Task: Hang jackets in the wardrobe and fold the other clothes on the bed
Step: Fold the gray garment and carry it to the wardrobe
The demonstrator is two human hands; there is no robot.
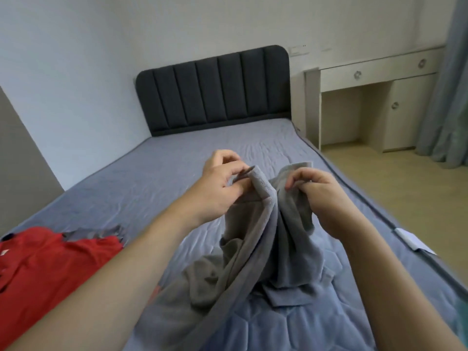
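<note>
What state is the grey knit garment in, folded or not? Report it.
Not folded. The grey knit garment hangs bunched from the left hand and right hand, its lower part crumpled on the blue quilted bed.

So the bed (157,178) is the anchor here. Headboard (215,89) stands at its far end against the wall, desk unit (367,102) just off its far right corner, curtain (445,92) beyond that. On the bed: one garment (45,269) at the near left, another garment (253,254) held up over the near middle by both hands.

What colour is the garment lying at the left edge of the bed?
Red garment, plain as far as shows, best in the head view.
</note>
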